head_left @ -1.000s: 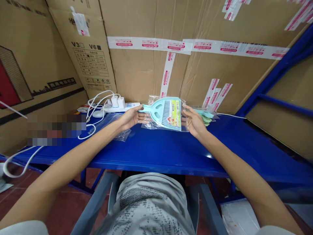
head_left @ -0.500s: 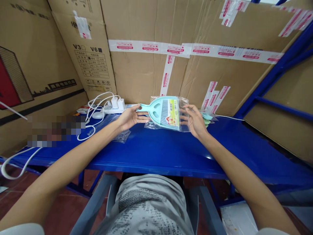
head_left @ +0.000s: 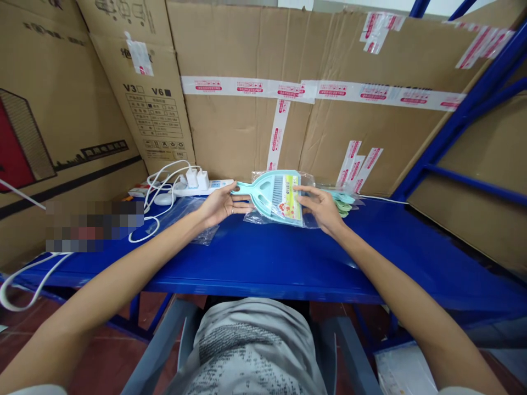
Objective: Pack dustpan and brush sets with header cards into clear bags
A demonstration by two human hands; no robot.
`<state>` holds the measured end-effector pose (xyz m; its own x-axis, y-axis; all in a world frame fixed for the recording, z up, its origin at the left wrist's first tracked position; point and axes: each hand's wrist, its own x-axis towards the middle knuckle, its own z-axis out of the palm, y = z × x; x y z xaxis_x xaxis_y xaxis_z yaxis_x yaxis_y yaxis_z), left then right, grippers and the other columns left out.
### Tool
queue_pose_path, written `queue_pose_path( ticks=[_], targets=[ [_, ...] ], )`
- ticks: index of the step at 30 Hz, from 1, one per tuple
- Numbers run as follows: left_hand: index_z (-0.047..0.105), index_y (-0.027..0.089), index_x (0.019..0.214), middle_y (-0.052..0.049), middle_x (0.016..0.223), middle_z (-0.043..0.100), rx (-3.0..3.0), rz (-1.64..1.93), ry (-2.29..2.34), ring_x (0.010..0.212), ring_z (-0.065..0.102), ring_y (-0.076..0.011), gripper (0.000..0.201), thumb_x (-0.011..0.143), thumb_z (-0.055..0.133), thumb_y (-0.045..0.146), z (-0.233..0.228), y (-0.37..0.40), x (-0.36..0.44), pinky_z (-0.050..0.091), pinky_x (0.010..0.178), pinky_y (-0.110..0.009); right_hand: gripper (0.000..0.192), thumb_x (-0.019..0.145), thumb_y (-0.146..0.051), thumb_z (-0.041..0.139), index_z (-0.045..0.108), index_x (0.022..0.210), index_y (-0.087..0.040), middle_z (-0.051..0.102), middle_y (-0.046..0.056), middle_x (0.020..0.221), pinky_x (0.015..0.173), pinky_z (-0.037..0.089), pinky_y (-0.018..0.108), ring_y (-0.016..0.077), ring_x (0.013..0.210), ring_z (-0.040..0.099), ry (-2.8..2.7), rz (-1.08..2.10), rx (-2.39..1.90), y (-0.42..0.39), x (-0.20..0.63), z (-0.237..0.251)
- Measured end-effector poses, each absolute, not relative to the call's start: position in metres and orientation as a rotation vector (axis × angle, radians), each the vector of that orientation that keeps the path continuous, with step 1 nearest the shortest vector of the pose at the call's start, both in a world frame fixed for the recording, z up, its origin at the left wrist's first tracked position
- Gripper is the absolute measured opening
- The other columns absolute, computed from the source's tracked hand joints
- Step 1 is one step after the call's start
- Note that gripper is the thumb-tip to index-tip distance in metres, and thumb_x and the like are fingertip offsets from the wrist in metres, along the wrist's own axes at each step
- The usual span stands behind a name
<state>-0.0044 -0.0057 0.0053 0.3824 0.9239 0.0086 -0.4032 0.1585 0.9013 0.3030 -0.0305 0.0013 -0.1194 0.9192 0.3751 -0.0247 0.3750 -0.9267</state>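
One dustpan (head_left: pixel 267 192) in left grip (head_left: pixel 216 207)

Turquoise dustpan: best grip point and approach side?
I'd pinch the dustpan by its handle, coming from the person's left. The handle is narrow and points that way; the left hand holds its end. The opposite end is broad, with loose clear plastic around the pan, so likely a poorer grip.

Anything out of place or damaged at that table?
Mainly the white cables: they tangle loosely beside the power strip, and one loop droops past the blue table's front edge at far left, untidy and perhaps easy to snag. A loose clear plastic bag lies near the left hand. The light-blue dustpan shows no visible damage.
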Motion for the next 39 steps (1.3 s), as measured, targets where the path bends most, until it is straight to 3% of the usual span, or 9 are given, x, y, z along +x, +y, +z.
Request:
queue_pose_path(
  ticks=[3, 9, 14, 17, 21, 26, 30, 34, 39],
  targets=[
    [0.053, 0.018, 0.097, -0.02, 0.1, 0.079, 0.996, 1.04, 0.646, 0.083, 0.082, -0.0296, 0.022, 0.109, 0.044, 0.034, 0.002, -0.005, -0.004, 0.068, 0.075, -0.04, 0.051, 0.073, -0.041, 0.093, 0.077, 0.118, -0.023, 0.074, 0.003, 0.087, 0.056, 0.053, 0.025, 0.0174, 0.076, 0.066, -1.492, 1.0, -0.877, -0.029, 0.303, -0.003],
    [0.052, 0.019, 0.096, -0.02, 0.102, 0.079, 0.999, 1.037, 0.661, 0.087, 0.082, -0.0292, 0.023, 0.11, 0.042, 0.035, 0.001, -0.006, -0.002, 0.068, 0.078, -0.041, 0.056, 0.067, -0.038, 0.096, 0.067, 0.114, -0.027, 0.069, 0.003, 0.115, 0.051, 0.052, 0.022, 0.0179, 0.086, 0.068, -1.481, 0.92, -0.844, -0.032, 0.3, 0.0],
    [0.054, 0.019, 0.094, -0.02, 0.102, 0.08, 1.004, 1.062, 0.638, 0.088, 0.082, -0.0291, 0.023, 0.109, 0.046, 0.033, 0.001, -0.007, -0.002, 0.068, 0.082, -0.043, 0.073, 0.082, -0.056, 0.084, 0.039, 0.137, -0.039, 0.072, 0.002, 0.108, 0.051, 0.055, 0.026, 0.0181, 0.073, 0.071, -1.186, 1.157, -0.897, -0.036, 0.296, 0.009],
    [0.059, 0.017, 0.095, -0.02, 0.103, 0.08, 1.028, 1.068, 0.61, 0.088, 0.082, -0.0297, 0.021, 0.107, 0.051, 0.031, 0.001, -0.009, 0.001, 0.068, 0.084, -0.045, 0.094, 0.077, -0.047, 0.088, 0.026, 0.148, -0.04, 0.074, 0.004, 0.108, 0.056, 0.059, 0.033, 0.021, 0.072, 0.073, -1.125, 1.236, -1.002, -0.036, 0.293, 0.013],
    [0.066, 0.013, 0.098, -0.021, 0.105, 0.08, 1.07, 1.049, 0.566, 0.092, 0.082, -0.0319, 0.021, 0.107, 0.056, 0.029, -0.001, -0.013, 0.007, 0.067, 0.087, -0.047, 0.1, 0.063, -0.018, 0.091, 0.039, 0.146, -0.035, 0.071, -0.002, 0.093, 0.06, 0.06, 0.031, 0.0211, 0.078, 0.073, -1.166, 1.076, -1.136, -0.034, 0.297, 0.018],
    [0.071, 0.011, 0.114, -0.025, 0.125, 0.076, 1.183, 1.007, 0.437, 0.113, 0.078, -0.0348, 0.022, 0.106, 0.058, 0.027, 0.001, -0.015, 0.005, 0.065, 0.093, -0.045, 0.084, 0.06, -0.016, 0.086, 0.053, 0.137, -0.028, 0.071, -0.003, 0.085, 0.058, 0.056, 0.027, 0.0185, 0.072, 0.069, -1.192, 0.892, -1.103, -0.023, 0.337, 0.044],
    [0.069, 0.01, 0.128, -0.027, 0.137, 0.07, 1.224, 1.011, 0.471, 0.115, 0.077, -0.0361, 0.031, 0.106, 0.058, 0.027, 0.003, -0.007, -0.008, 0.067, 0.086, -0.042, 0.066, 0.064, -0.011, 0.078, 0.062, 0.127, -0.024, 0.068, -0.002, 0.083, 0.06, 0.055, 0.027, 0.0156, 0.066, 0.063, -1.222, 0.597, -1.212, -0.003, 0.403, 0.09],
    [0.071, 0.009, 0.124, -0.028, 0.134, 0.071, 1.234, 1.003, 0.596, 0.105, 0.08, -0.0355, 0.028, 0.1, 0.065, 0.022, -0.002, 0.006, -0.017, 0.068, 0.08, -0.04, 0.043, 0.075, -0.003, 0.06, 0.069, 0.113, -0.02, 0.061, -0.003, 0.073, 0.06, 0.047, 0.024, 0.011, 0.059, 0.053, -1.244, 0.374, -1.369, 0.024, 0.459, 0.13],
    [0.071, 0.009, 0.117, -0.027, 0.127, 0.075, 1.224, 0.954, 0.702, 0.097, 0.082, -0.0335, 0.023, 0.095, 0.07, 0.016, -0.016, 0.013, -0.014, 0.068, 0.076, -0.038, 0.029, 0.083, -0.007, 0.059, 0.078, 0.103, -0.015, 0.069, 0.002, 0.071, 0.062, 0.046, 0.029, 0.0133, 0.055, 0.051, -1.465, 0.198, -1.616, 0.067, 0.484, 0.13]
  ],
)
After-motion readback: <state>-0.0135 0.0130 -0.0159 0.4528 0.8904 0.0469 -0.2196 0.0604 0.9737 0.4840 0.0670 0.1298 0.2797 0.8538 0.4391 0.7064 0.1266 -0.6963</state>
